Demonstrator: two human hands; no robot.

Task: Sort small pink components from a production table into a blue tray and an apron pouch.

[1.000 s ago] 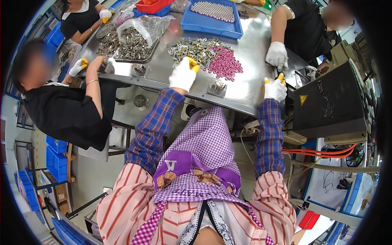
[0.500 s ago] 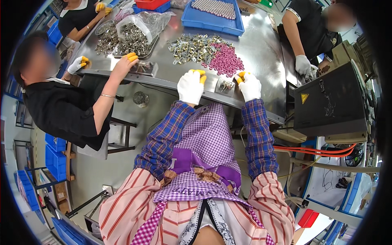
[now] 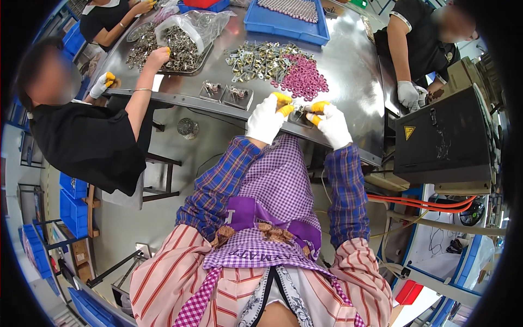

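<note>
My left hand (image 3: 265,121), in a white glove with yellow fingertips, is at the left side of a small metal fixture block (image 3: 297,116) on the near table edge. Its fingers are closed in a pinch over the block. From the other side, my right hand (image 3: 333,127), gloved alike, also brings thumb and fingers together at the block. Whatever lies between the fingertips is too small and covered to make out. Just beyond is a heap of pink rings (image 3: 303,79), touching a pile of small metal terminal-like parts (image 3: 250,61).
Two more fixture blocks (image 3: 238,97) sit left of my hands. A co-worker's hand (image 3: 158,57) is at a tray of metal parts (image 3: 188,65). A blue tray (image 3: 286,34) holds rows of parts at the back. Another person's gloved hands (image 3: 408,95) are by a dark box (image 3: 441,141).
Both my hands have moved inward and met over the fixture block. The co-worker's hand at left has lifted from the two blocks and moved away to the metal parts.
</note>
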